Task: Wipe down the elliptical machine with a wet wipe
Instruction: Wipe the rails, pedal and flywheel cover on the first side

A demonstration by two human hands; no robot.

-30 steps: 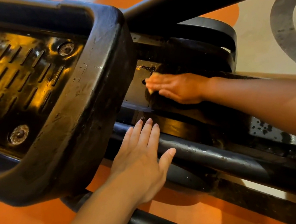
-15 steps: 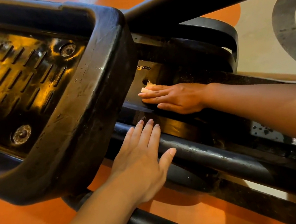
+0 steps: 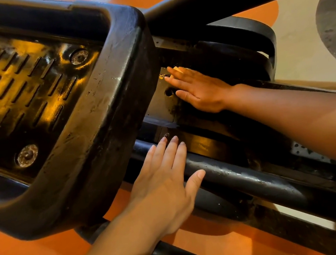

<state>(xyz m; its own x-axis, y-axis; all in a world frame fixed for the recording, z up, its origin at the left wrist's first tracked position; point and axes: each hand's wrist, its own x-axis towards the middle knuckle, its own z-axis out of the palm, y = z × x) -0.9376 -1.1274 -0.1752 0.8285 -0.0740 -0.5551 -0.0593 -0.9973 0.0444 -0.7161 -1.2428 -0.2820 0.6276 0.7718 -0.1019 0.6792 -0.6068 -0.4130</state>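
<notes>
while the right hand [image 3: 198,88] presses the wet wipe [image 3: 177,69] flat, fingers straight, onto the elliptical's frame plate [image 3: 159,106], the left hand [image 3: 167,184] rests spread on a rail [image 3: 246,177]; the pedal [image 3: 28,104] and tubes seemingly remain

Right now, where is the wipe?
In the head view it is right of centre, under the flat right hand on the frame plate, just beyond the pedal; only a pale corner of the wipe shows.
</notes>
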